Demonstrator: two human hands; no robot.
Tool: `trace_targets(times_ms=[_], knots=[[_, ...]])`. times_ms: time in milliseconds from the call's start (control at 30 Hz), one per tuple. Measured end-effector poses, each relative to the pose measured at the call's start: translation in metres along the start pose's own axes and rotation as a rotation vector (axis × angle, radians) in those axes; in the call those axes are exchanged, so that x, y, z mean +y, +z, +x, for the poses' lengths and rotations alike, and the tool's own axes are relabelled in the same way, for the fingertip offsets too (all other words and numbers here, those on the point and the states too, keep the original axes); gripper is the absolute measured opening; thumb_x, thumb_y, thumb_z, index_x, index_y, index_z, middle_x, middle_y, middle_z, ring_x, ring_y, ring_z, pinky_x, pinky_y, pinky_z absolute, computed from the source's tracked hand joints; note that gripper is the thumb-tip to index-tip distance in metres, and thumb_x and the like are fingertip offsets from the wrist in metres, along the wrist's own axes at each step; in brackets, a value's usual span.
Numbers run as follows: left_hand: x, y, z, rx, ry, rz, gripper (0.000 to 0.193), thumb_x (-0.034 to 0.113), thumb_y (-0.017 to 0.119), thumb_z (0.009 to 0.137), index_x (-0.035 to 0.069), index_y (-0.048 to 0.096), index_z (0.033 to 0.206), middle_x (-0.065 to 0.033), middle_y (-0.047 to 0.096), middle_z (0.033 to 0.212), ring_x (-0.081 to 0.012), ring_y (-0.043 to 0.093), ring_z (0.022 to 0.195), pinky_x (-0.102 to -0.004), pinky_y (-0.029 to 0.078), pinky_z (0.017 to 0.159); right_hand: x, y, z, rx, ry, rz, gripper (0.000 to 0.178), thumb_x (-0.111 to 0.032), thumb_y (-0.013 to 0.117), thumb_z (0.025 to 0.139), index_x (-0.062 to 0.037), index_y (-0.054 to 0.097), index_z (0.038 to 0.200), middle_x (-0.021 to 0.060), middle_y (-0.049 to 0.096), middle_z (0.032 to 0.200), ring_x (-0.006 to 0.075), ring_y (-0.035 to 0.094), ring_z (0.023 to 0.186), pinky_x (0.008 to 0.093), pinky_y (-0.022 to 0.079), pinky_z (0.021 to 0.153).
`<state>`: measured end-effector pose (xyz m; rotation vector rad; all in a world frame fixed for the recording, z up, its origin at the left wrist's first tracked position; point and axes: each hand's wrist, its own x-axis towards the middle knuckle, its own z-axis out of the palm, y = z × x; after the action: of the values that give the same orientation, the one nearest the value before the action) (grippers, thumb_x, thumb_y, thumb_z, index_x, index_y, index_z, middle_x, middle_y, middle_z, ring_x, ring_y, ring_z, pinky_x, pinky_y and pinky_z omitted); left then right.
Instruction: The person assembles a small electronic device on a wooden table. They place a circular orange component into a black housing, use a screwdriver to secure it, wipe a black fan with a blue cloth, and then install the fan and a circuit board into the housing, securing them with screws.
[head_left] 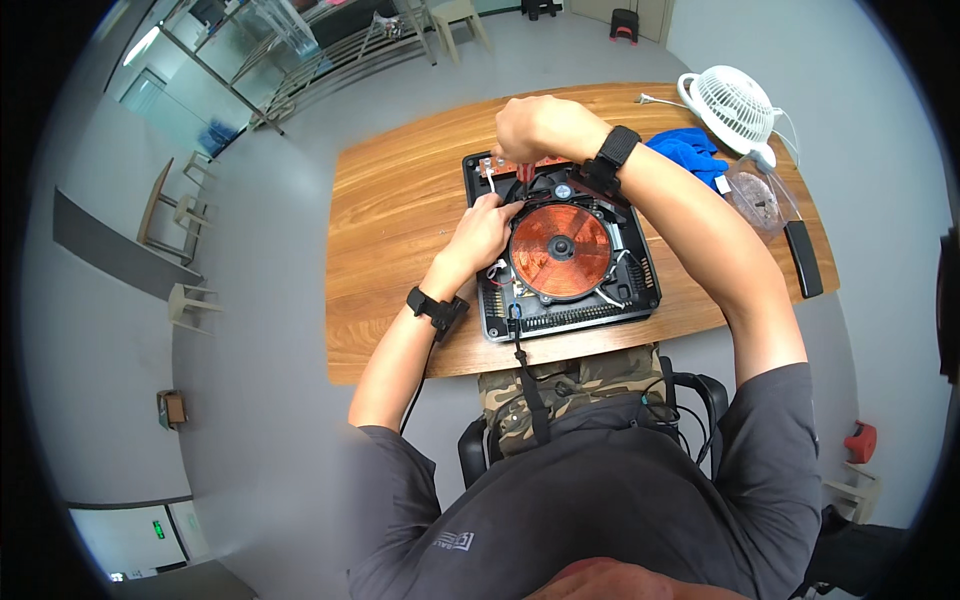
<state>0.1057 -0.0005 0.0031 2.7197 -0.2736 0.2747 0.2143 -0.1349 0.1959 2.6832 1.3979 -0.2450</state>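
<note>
An opened induction cooker (640,290) lies on the wooden table before me, its round copper coil (560,235) facing up inside the black housing. My right hand (535,128) is closed round a screwdriver with a red handle (525,174), held upright over the far part of the cooker. The screwdriver's tip is too small to make out. Beside the coil's upper left edge, my left hand (482,235) rests on the inner parts with its fingers stretched out and apart. A reddish-brown circuit board (492,168) shows along the cooker's far edge, partly behind my right hand.
On the table's right side are a blue cloth (688,152), a white fan (733,108) with a cord, a clear container (752,200) of small parts and a black oblong case (803,259). A cable (520,355) hangs over the near table edge.
</note>
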Motion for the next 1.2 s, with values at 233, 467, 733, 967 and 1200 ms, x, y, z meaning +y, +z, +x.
trace_targets(times_ms=[233, 467, 733, 967, 1200], knots=[[-0.003, 0.000, 0.000, 0.005, 0.002, 0.023, 0.041, 0.004, 0.057, 0.091, 0.003, 0.068, 0.131, -0.0209, 0.062, 0.106, -0.0391, 0.059, 0.110, -0.0481, 0.050, 0.095, 0.015, 0.010, -0.001, 0.055, -0.223, -0.022, 0.027, -0.025, 0.081, 0.083, -0.0007, 0.078, 0.092, 0.0206, 0.075, 0.093, 0.0372, 0.073, 0.088, 0.0451, 0.059, 0.078], [0.001, 0.002, 0.000, -0.027, -0.023, 0.023, 0.043, 0.002, 0.053, 0.090, 0.002, 0.067, 0.131, -0.0216, 0.062, 0.107, -0.0397, 0.059, 0.110, -0.0473, 0.050, 0.099, 0.015, -0.003, 0.001, -0.164, -0.002, 0.038, 0.031, -0.034, 0.069, 0.092, -0.0058, 0.081, 0.093, 0.0152, 0.076, 0.082, 0.0264, 0.075, 0.073, 0.0410, 0.061, 0.068], [-0.004, 0.002, 0.002, -0.024, -0.005, 0.018, 0.042, 0.006, 0.056, 0.092, 0.005, 0.067, 0.133, -0.0202, 0.061, 0.104, -0.0385, 0.058, 0.110, -0.0472, 0.050, 0.096, 0.019, 0.011, 0.017, -0.044, -0.059, 0.018, 0.042, -0.039, 0.067, 0.094, -0.0016, 0.074, 0.110, 0.0154, 0.077, 0.092, 0.0281, 0.075, 0.077, 0.0448, 0.060, 0.077], [-0.002, 0.000, 0.000, -0.016, -0.010, 0.021, 0.043, 0.003, 0.055, 0.091, 0.003, 0.067, 0.132, -0.0206, 0.061, 0.105, -0.0389, 0.059, 0.110, -0.0472, 0.050, 0.097, 0.020, -0.002, 0.012, -0.136, -0.107, 0.064, 0.029, -0.023, 0.076, 0.087, -0.0037, 0.072, 0.108, 0.0139, 0.076, 0.092, 0.0266, 0.076, 0.074, 0.0376, 0.059, 0.058], [-0.004, 0.006, 0.000, 0.016, 0.010, 0.031, 0.041, 0.007, 0.056, 0.091, 0.005, 0.069, 0.130, -0.0202, 0.062, 0.103, -0.0385, 0.059, 0.109, -0.0472, 0.050, 0.096, 0.018, 0.010, 0.018, 0.069, -0.034, 0.027, 0.046, -0.046, 0.066, 0.097, -0.0018, 0.078, 0.100, 0.0187, 0.076, 0.096, 0.0368, 0.074, 0.091, 0.0446, 0.060, 0.081]])
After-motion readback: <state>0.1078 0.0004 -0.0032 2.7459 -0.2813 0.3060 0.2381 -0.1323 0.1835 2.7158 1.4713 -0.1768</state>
